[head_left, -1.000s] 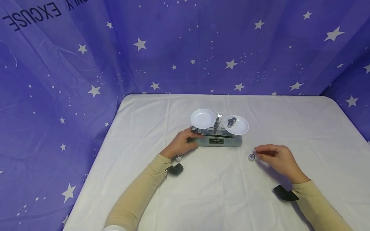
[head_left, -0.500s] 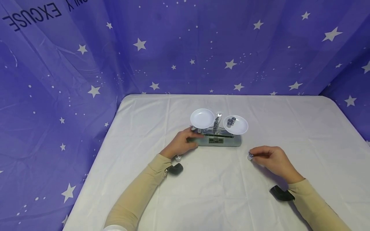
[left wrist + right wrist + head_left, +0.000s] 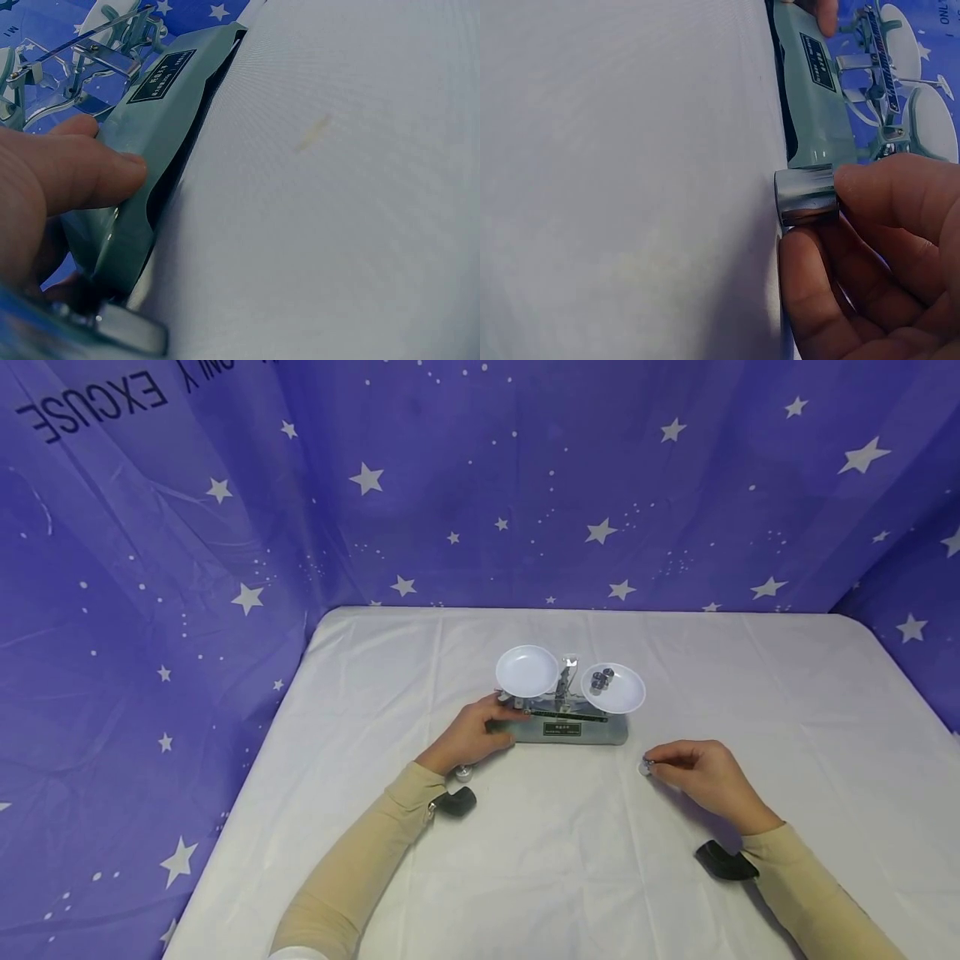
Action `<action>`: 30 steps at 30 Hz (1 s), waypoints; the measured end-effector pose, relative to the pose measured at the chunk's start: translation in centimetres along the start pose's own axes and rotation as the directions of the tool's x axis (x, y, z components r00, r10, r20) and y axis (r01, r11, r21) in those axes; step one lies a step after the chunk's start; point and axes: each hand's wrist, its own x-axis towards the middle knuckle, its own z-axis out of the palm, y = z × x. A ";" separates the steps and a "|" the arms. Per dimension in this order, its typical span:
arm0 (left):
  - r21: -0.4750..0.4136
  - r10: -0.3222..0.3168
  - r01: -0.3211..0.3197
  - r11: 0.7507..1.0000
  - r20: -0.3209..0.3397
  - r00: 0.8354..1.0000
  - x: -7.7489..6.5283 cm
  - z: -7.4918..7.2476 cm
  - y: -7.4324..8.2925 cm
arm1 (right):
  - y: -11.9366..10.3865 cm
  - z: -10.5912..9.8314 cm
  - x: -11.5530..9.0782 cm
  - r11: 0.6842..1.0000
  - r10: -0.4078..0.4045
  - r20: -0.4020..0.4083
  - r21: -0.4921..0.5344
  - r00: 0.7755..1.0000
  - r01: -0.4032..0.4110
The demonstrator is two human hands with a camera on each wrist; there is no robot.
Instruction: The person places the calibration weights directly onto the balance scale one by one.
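A pan balance with a grey-green base [image 3: 592, 732] stands in the middle of the table. My left hand [image 3: 468, 735] grips the left end of that base; in the left wrist view the thumb [image 3: 112, 180] lies along its front face. The left pan [image 3: 527, 672] holds nothing, while several small metal weights [image 3: 601, 680] sit in the right pan [image 3: 628, 697], which hangs lower. Right of the balance and nearer me, my right hand [image 3: 712, 781] pinches a shiny cylindrical weight [image 3: 806, 196] between thumb and fingertips. The weight is upright at the tabletop.
Another metal weight [image 3: 463, 773] stands on the white tablecloth [image 3: 547, 860] beside my left wrist, partly hidden by it. A blue curtain with white stars [image 3: 480, 485] hangs behind the table and along its sides. Dark camera mounts sit at both wrists.
My right hand has moved slightly left, from just beside the weight to pinching it. The left hand stays on the balance base, and the balance has not moved.
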 end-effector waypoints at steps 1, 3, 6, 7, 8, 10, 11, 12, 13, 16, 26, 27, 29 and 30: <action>0.000 -0.003 0.003 1.000 0.001 1.000 0.0 0.0 0.0 | 0.0 0.1 0.0 1.000 -0.004 -0.003 0.004 1.000 0.004; 0.003 -0.009 0.009 1.000 0.002 1.000 0.0 0.0 0.0 | 0.1 0.2 0.1 1.000 -0.015 -0.010 0.007 1.000 0.015; 0.006 -0.016 0.016 1.000 0.003 1.000 0.0 -0.1 0.1 | 0.1 0.4 0.2 0.999 -0.028 -0.021 0.015 0.999 0.028; 0.006 -0.018 0.018 1.000 0.003 1.000 0.0 -0.1 0.1 | 0.1 0.4 0.3 0.999 -0.031 -0.025 0.022 0.999 0.031; 0.006 -0.018 0.018 1.000 0.003 1.000 0.0 -0.1 0.1 | 0.1 0.5 0.3 0.999 -0.034 -0.031 0.028 0.999 0.034; 0.008 -0.013 0.013 1.000 0.001 1.000 0.0 -0.1 0.1 | -0.1 0.6 0.4 0.998 -0.039 -0.040 0.045 0.998 0.041; 0.007 -0.012 0.012 1.000 0.000 1.000 0.0 -0.1 0.1 | -0.1 0.6 0.5 0.998 -0.041 -0.045 0.053 0.998 0.043; 0.007 -0.010 0.010 1.000 0.000 1.000 0.0 -0.1 0.1 | -0.2 0.6 0.5 0.997 -0.038 -0.050 0.062 0.998 0.041; 0.006 -0.007 0.007 1.000 -0.002 1.000 0.0 0.0 0.1 | -0.2 0.7 0.6 0.997 -0.035 -0.053 0.068 0.998 0.039; 0.006 -0.001 0.001 1.000 -0.005 1.000 0.0 0.0 0.0 | -0.2 0.7 0.6 0.995 -0.011 -0.054 0.096 0.998 0.016; 0.015 0.007 -0.007 1.000 -0.002 1.000 0.1 0.1 -0.1 | -0.2 0.8 0.8 0.968 0.039 -0.053 0.250 0.998 -0.025; 0.015 0.006 -0.006 1.000 -0.002 1.000 0.0 0.0 -0.1 | -0.1 0.8 0.7 0.963 0.041 -0.046 0.268 0.998 -0.027; 0.012 0.003 -0.003 1.000 0.000 1.000 0.0 0.0 0.0 | -0.1 0.8 0.7 0.948 0.051 -0.033 0.315 0.998 -0.039; 0.011 0.002 -0.002 1.000 0.001 1.000 0.0 0.0 0.0 | 0.0 0.9 0.7 0.939 0.054 -0.024 0.340 0.998 -0.043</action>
